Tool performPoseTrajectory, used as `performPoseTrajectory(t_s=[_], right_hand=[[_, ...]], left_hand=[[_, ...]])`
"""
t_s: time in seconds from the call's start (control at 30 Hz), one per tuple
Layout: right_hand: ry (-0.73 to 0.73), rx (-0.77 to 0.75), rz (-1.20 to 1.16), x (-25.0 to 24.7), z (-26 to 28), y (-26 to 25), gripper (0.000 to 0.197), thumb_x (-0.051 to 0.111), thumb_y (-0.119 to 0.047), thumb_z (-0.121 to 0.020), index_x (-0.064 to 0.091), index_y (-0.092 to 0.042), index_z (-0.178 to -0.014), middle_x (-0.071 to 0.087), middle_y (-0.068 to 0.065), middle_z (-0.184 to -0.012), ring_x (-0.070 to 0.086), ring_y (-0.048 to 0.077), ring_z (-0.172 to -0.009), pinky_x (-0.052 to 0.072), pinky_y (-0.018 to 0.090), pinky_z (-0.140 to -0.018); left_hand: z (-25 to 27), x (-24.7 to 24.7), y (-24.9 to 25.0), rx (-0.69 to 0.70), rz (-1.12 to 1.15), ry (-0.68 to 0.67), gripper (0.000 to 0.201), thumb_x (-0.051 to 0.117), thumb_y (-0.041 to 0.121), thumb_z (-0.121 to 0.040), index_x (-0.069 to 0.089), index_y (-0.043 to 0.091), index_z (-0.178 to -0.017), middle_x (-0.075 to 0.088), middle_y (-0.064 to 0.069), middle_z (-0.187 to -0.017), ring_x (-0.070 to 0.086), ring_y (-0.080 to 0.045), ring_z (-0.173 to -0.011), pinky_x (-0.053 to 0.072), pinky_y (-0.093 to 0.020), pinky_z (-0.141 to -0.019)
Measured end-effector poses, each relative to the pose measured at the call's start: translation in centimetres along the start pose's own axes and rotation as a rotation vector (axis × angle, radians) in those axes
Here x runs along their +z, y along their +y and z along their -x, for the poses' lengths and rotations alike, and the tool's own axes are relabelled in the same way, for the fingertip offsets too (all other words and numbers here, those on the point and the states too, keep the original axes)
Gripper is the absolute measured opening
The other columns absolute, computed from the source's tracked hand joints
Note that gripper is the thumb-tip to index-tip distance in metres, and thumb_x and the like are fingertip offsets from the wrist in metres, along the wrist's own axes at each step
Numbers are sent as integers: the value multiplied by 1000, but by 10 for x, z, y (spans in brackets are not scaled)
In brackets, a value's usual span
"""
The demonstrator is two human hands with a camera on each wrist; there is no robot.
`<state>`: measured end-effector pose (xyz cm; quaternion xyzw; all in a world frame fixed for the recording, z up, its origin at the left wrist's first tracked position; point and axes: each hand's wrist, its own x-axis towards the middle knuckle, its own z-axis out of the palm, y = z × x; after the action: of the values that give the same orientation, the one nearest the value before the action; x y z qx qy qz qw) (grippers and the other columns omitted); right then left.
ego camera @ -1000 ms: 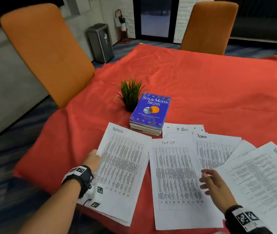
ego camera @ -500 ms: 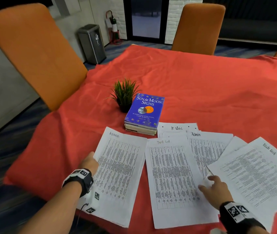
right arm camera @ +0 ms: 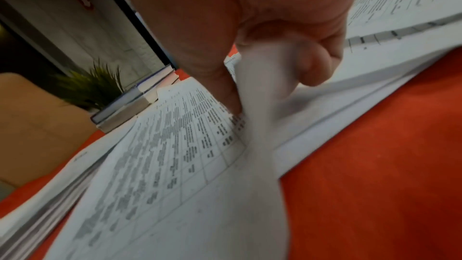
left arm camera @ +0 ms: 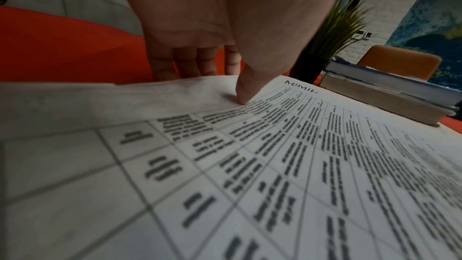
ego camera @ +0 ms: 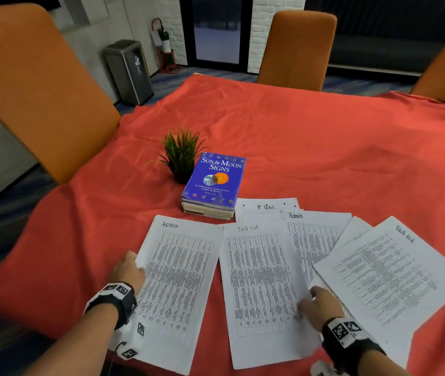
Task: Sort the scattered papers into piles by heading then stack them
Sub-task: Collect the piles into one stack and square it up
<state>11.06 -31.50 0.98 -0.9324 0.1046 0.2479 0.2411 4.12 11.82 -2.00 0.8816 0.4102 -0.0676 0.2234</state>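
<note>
Several printed sheets lie fanned along the near edge of the red tablecloth (ego camera: pixel 311 147). At the left is the ADMIN pile (ego camera: pixel 178 280). My left hand (ego camera: pixel 129 270) holds its left edge, thumb on top (left arm camera: pixel 243 98) and fingers curled under. The middle Task List sheet (ego camera: pixel 262 280) has its right edge lifted, pinched between the thumb and a finger of my right hand (ego camera: pixel 321 302) (right arm camera: pixel 262 78). Behind it lie an IT Logs sheet (ego camera: pixel 266 207) and a second Admin sheet (ego camera: pixel 313 237). Another Task List sheet (ego camera: pixel 389 275) lies tilted at the right, over a mostly hidden sheet.
A blue book (ego camera: pixel 216 180) tops a small stack just behind the papers, with a small potted plant (ego camera: pixel 180 156) to its left. Orange chairs (ego camera: pixel 34 88) stand around the table. A metal bin (ego camera: pixel 127 71) is on the floor at the back left.
My right hand dropped from hovering over the middle Task List sheet to its right edge and pinched it, lifting that edge. My left hand stayed at the ADMIN pile's left edge.
</note>
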Motion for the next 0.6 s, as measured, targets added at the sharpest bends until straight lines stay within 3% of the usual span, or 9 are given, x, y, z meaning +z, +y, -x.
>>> performPoseTrajectory(t_s=[0.1, 0.2, 0.27, 0.33, 0.37, 0.43, 0.53, 0.6], right_hand=[[71, -28, -72, -13, -4, 7, 5, 55, -14, -86, 57, -10, -83, 58, 1, -69, 56, 24, -70, 40, 27, -60], [146, -57, -165, -35, -6, 22, 9, 54, -11, -89, 58, -9, -80, 57, 1, -68, 56, 26, -72, 38, 29, -61], [190, -98, -279, -50, -6, 35, 11, 55, -9, -88, 59, -9, -78, 63, 5, -71, 59, 28, -71, 44, 32, -62], [214, -148, -438, -63, -4, 46, 10, 57, -7, -88, 61, -8, -79, 67, 7, -74, 62, 24, -70, 48, 34, -64], [213, -173, -515, -68, -3, 49, 11, 57, -5, -89, 62, -7, -80, 67, 6, -74, 63, 18, -66, 48, 33, -61], [188, -210, -644, -71, 0, 56, 10, 57, -4, -91, 63, -7, -83, 68, 4, -75, 63, 10, -62, 50, 25, -60], [115, -236, -705, -66, 0, 61, 7, 60, -10, -92, 66, -12, -88, 72, 8, -84, 70, 22, -76, 56, 40, -72], [52, -258, -685, -61, 3, 61, 8, 64, -22, -88, 66, -15, -87, 72, 12, -87, 70, 32, -82, 55, 47, -76]], left_hand=[[0, 0, 2, -13, -2, 2, 25, 59, 15, -87, 50, 16, -110, 55, -16, -111, 56, -35, -98, 50, -40, -84], [8, -5, 11, -83, -139, 71, 47, 63, 29, -83, 47, 24, -126, 47, -15, -125, 44, -35, -115, 39, -44, -97], [17, -10, 32, -11, -189, 159, 50, 64, 37, -80, 47, 27, -126, 45, -12, -126, 39, -33, -117, 33, -44, -98], [29, -10, 64, 136, -96, 148, 43, 62, 38, -83, 51, 26, -122, 50, -9, -126, 44, -31, -115, 35, -44, -98], [36, -7, 83, 206, 31, 76, 38, 61, 38, -85, 53, 25, -120, 54, -8, -123, 49, -29, -112, 40, -43, -97], [56, 1, 125, 289, 330, -195, 34, 61, 43, -86, 55, 26, -116, 62, -2, -112, 60, -22, -101, 50, -37, -87], [91, 17, 183, 297, 615, -579, 41, 60, 53, -86, 52, 30, -118, 66, 2, -110, 68, -16, -95, 53, -31, -76], [105, 34, 206, 272, 706, -723, 37, 62, 41, -89, 54, 25, -121, 68, -3, -114, 68, -18, -97, 54, -32, -82]])
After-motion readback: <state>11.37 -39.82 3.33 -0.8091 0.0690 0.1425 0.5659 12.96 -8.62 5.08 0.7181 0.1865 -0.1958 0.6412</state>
